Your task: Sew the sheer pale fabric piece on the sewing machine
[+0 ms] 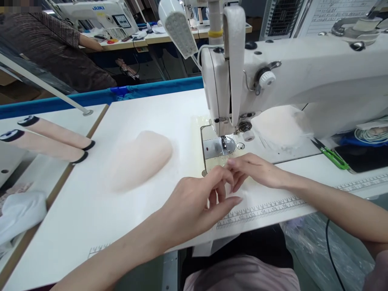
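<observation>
My left hand (194,204) hovers over the white table just in front of the sewing machine's needle plate (216,148), its fingers curled and pinching toward my right hand. From the right, my right hand (257,169) reaches in, fingers together, meeting the left fingertips. Between them lies something thin and pale that I cannot make out. The white sewing machine (273,81) stands behind, its presser foot (224,143) just beyond my fingers. A sheer pale peach fabric piece (142,157) lies flat to the left of the machine.
Green thread snips (332,155) lie right of the machine. Two skin-toned stocking forms with black tips (51,139) rest on the left side table, white cloth (21,212) below them. A printed ruler (273,208) runs along the table's front edge. Another person (51,48) sits at the far-left workstation.
</observation>
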Demonstrator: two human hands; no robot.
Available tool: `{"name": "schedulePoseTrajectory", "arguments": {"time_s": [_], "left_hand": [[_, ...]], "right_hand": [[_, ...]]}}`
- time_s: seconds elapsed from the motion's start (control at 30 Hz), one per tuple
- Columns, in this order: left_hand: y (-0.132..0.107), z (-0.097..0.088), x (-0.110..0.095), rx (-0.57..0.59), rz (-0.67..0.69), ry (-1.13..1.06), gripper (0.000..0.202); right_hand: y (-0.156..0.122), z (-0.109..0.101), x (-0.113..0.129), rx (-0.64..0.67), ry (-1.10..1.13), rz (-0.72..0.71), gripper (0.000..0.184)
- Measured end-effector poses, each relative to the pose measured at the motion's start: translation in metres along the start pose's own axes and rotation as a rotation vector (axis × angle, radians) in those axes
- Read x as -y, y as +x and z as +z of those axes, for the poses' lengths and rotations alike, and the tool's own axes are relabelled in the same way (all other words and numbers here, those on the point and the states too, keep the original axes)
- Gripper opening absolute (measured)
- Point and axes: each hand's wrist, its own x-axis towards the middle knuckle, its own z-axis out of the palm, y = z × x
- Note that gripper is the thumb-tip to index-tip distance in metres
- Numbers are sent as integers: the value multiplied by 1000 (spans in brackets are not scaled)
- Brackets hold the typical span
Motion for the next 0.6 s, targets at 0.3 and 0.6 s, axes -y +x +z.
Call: {"name": "schedulePoseTrajectory", "arguments": {"time_s": [0.3,0.6], "left_hand": [[24,-1,40,262,-311,-708,43],[24,-7,38,265,-599,-604,29]], "right_hand": [[-3,-8,4,99,-23,-89,17],[4,-19,-3,-135,-119,-106,28]]}}
